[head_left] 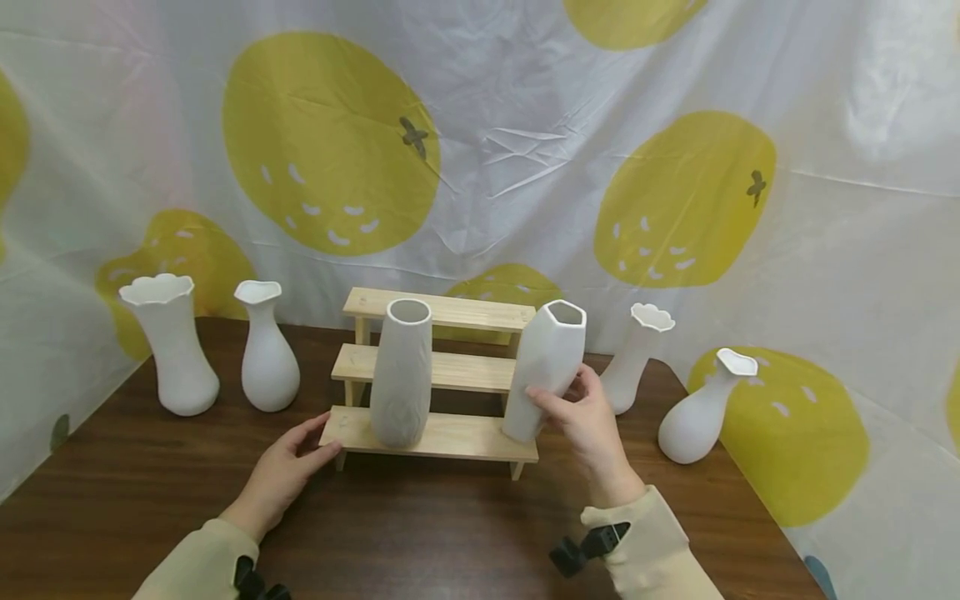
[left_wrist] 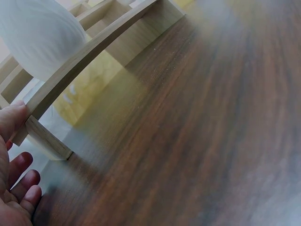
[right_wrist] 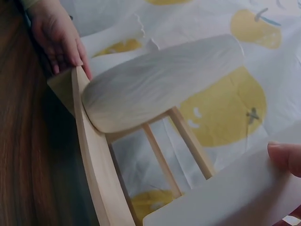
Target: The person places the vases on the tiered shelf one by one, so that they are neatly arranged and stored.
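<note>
My right hand (head_left: 588, 417) grips a white faceted vase (head_left: 546, 358) with an angular mouth, thumb in front and fingers behind. This vase leans slightly to the right, its base at the right end of the lowest step of a wooden three-step stand (head_left: 465, 437). My left hand (head_left: 281, 471) holds the left end of that step, the thumb (left_wrist: 13, 117) at the board's corner and the lower fingers loosely bent beside the leg. A white textured vase (head_left: 402, 375) with a round mouth stands upright on the same step, left of centre; it also shows in the right wrist view.
Left of the stand are a wide white vase with a scalloped rim (head_left: 176, 350) and a narrow-necked vase (head_left: 270, 358). To the right are a slim vase with a ruffled rim (head_left: 637, 358) and a round-bellied vase (head_left: 697, 425). A fruit-print curtain (head_left: 510, 167) hangs behind the brown table (head_left: 442, 533).
</note>
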Available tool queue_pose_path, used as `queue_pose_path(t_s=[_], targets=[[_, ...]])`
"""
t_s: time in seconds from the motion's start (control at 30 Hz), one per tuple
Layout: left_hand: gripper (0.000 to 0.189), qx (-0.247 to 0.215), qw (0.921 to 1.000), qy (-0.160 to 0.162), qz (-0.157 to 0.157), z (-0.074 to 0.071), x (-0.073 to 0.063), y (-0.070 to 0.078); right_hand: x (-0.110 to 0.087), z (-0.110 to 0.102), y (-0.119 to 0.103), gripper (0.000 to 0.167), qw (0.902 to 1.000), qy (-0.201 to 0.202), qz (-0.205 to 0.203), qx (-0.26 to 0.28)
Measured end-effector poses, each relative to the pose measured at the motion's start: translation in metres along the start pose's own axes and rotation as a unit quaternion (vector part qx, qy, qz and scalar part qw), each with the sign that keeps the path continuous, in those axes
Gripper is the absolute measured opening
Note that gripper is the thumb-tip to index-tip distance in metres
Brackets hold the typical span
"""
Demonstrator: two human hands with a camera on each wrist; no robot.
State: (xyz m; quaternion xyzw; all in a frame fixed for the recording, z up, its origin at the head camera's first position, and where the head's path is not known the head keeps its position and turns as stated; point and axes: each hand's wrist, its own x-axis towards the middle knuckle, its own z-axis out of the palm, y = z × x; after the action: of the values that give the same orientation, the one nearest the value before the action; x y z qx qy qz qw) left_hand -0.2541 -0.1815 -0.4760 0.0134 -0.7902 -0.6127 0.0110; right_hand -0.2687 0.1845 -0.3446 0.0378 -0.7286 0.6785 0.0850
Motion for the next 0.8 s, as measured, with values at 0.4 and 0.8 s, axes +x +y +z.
queue_pose_path(t_s=[0.4,0.8], targets=[[0.080,0.004,1.0000,0.001,-0.004,0.000,0.001,-0.001,0.000,0.023,0.007,0.058,0.9998,-0.013,0.003,0.012],[0.081,0.003,1.0000,-0.001,-0.007,0.000,0.002,-0.003,-0.001,0.041,0.011,0.058,0.9990,-0.040,0.006,0.018]])
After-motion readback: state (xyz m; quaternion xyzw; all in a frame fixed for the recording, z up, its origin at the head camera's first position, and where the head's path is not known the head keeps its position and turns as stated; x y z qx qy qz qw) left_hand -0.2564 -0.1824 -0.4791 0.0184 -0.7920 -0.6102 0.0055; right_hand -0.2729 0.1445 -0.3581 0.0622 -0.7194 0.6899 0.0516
